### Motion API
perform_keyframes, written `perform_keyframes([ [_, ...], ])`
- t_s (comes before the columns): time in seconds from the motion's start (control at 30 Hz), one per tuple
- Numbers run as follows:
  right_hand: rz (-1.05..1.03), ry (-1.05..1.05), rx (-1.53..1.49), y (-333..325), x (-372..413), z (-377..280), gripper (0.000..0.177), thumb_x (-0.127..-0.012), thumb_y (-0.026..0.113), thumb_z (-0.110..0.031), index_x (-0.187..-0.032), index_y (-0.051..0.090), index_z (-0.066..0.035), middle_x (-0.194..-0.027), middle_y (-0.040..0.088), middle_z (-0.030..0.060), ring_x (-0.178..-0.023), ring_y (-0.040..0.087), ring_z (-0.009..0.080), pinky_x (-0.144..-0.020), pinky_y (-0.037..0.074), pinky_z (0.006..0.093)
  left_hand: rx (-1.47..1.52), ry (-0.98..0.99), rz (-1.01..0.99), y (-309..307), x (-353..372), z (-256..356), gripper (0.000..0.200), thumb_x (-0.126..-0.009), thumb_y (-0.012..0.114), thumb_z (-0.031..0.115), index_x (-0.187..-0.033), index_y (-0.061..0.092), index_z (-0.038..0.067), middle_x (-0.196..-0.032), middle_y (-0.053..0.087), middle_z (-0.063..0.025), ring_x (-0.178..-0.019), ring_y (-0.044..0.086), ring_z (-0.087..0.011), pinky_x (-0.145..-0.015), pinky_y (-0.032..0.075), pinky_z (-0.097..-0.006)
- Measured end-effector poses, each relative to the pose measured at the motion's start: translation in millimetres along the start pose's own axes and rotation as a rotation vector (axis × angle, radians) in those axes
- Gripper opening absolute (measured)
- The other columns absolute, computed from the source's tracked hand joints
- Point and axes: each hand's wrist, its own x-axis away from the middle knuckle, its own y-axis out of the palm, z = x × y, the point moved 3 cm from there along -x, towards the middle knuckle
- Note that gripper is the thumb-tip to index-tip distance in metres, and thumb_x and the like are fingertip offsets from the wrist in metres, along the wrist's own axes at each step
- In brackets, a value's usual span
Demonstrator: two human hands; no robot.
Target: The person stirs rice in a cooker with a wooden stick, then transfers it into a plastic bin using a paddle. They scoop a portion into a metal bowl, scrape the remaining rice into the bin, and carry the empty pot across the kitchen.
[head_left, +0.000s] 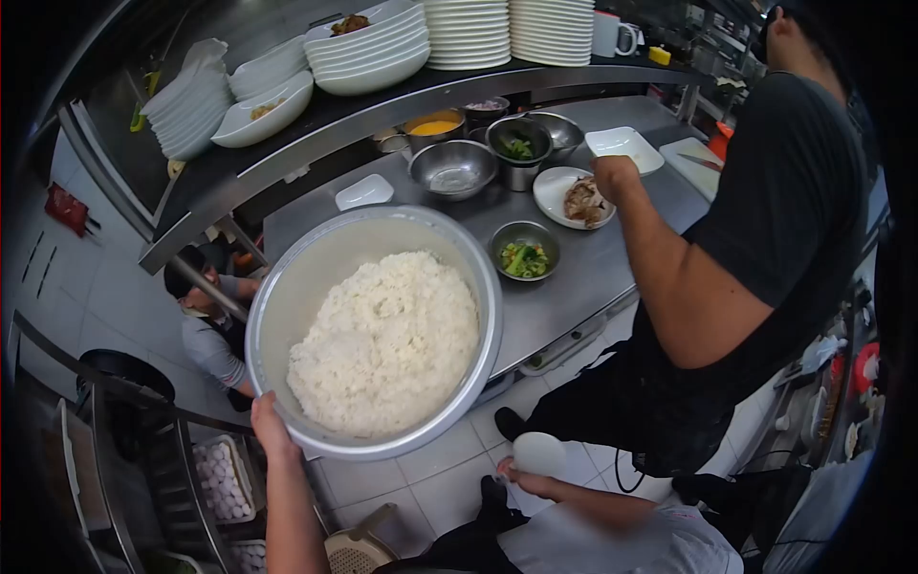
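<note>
A large aluminium pot (486,330) heaped with cooked white rice (387,344) fills the middle of the view, tilted towards me. My left hand (273,427) is closed on its near left rim. What bears the pot's weight underneath is hidden. Low in the view, my right hand (521,475) is closed around the handle of a white, round-headed rice paddle (539,453). The paddle is apart from the pot, over the tiled floor.
At right, a co-worker's hand (617,179) is over a plate with meat (566,198) on the steel counter (449,215). A bowl of chopped greens (524,252) stands nearby. Another person (206,320) is at left. Stacked plates (466,33) line the shelf; eggs (223,481) sit below.
</note>
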Motion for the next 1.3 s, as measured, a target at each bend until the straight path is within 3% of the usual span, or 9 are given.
perform_keyframes([
  [0.1,0.088,0.443,-0.184,29.2,-25.9,45.2,0.018,-0.1,0.047,-0.025,-0.106,0.062,-0.015,-0.103,0.058,0.0007,-0.097,0.054,0.0151,-0.086,0.044,0.0303,-0.018,0.027,0.02,7.2,-4.1,1.9,0.021,-0.086,0.055,0.012,-0.102,0.057,-0.001,-0.095,0.065,-0.0102,-0.084,0.062,-0.0188,-0.079,0.048,-0.0317],
  [0.23,0.332,0.417,-0.567,23.8,-130.7,83.4,0.03,-0.096,0.054,-0.028,-0.125,0.052,-0.02,-0.125,0.051,0.0012,-0.113,0.047,0.0202,-0.095,0.038,0.0451,-0.077,0.061,-0.009,7.2,-1.5,3.8,0.019,-0.087,0.054,0.014,-0.099,0.057,-0.001,-0.09,0.065,-0.0093,-0.081,0.062,-0.0176,-0.076,0.048,-0.0306],
  [0.4,0.562,0.414,-0.988,33.1,-192.8,74.4,0.02,-0.09,0.054,-0.023,-0.107,0.062,-0.018,-0.111,0.057,0.0005,-0.103,0.051,0.0204,-0.085,0.04,0.0401,-0.176,0.029,-0.016,10.9,0.9,14.2,0.02,-0.088,0.054,0.017,-0.097,0.06,-0.001,-0.091,0.066,-0.009,-0.081,0.063,-0.0173,-0.076,0.048,-0.0296],
  [0.63,0.677,0.344,-0.759,77.8,-89.4,95.0,0.005,-0.091,0.054,-0.021,-0.09,0.059,-0.022,-0.093,0.056,-0.0021,-0.094,0.05,0.0146,-0.073,0.041,0.0354,-0.216,0.09,-0.162,14.1,-14.4,-1.5,0.029,-0.098,0.05,0.026,-0.099,0.056,-0.003,-0.093,0.062,-0.0096,-0.081,0.057,-0.0174,-0.078,0.046,-0.0314],
  [0.7,0.688,0.326,-0.903,93.3,-49.6,101.5,0.007,-0.091,0.052,-0.017,-0.091,0.058,-0.019,-0.094,0.056,-0.0008,-0.091,0.053,0.0159,-0.076,0.043,0.0364,-0.293,0.438,0.07,-4.4,23.5,-25.4,0.03,-0.101,0.047,0.027,-0.105,0.049,-0.003,-0.098,0.057,-0.0102,-0.088,0.053,-0.0168,-0.081,0.044,-0.0294],
  [0.8,0.678,0.318,-0.941,134.1,29.4,99.1,0.005,-0.093,0.052,-0.015,-0.095,0.056,-0.018,-0.098,0.055,0.0011,-0.096,0.052,0.0173,-0.085,0.04,0.0409,-0.432,0.544,-0.202,-83.0,126.6,-94.6,0.017,-0.096,0.052,0.015,-0.104,0.045,0.002,-0.098,0.049,-0.0082,-0.083,0.046,-0.0155,-0.078,0.042,-0.0321],
  [0.93,0.694,0.297,-0.983,129.1,44.1,88.9,0.004,-0.095,0.052,-0.017,-0.096,0.056,-0.017,-0.098,0.056,0.0012,-0.095,0.054,0.0186,-0.084,0.042,0.0411,-0.974,-0.22,-0.105,-164.1,165.9,-283.5,0.042,-0.085,0.068,0.022,-0.113,0.048,-0.001,-0.106,0.057,-0.0133,-0.097,0.056,-0.0233,-0.088,0.044,-0.035],
  [1.03,0.644,0.33,-0.988,144.3,58.3,96.8,0.009,-0.094,0.051,-0.014,-0.102,0.055,-0.014,-0.1,0.058,0.002,-0.096,0.055,0.0187,-0.087,0.044,0.0434,-0.694,-0.448,-0.415,-192.2,184.8,-328.9,0.06,-0.082,0.073,0.027,-0.126,0.041,-0.001,-0.115,0.057,-0.018,-0.105,0.057,-0.0265,-0.09,0.046,-0.0365],
  [1.3,0.569,0.365,-0.956,134.6,53.3,119.5,0.014,-0.093,0.054,-0.014,-0.106,0.054,-0.013,-0.103,0.057,0.0029,-0.1,0.055,0.0211,-0.09,0.046,0.0469,-0.588,-0.496,-0.322,-153.2,127.5,-341.1,0.038,-0.087,0.063,0.011,-0.116,0.041,-0.001,-0.11,0.059,-0.0186,-0.1,0.061,-0.0277,-0.087,0.05,-0.0376],
])
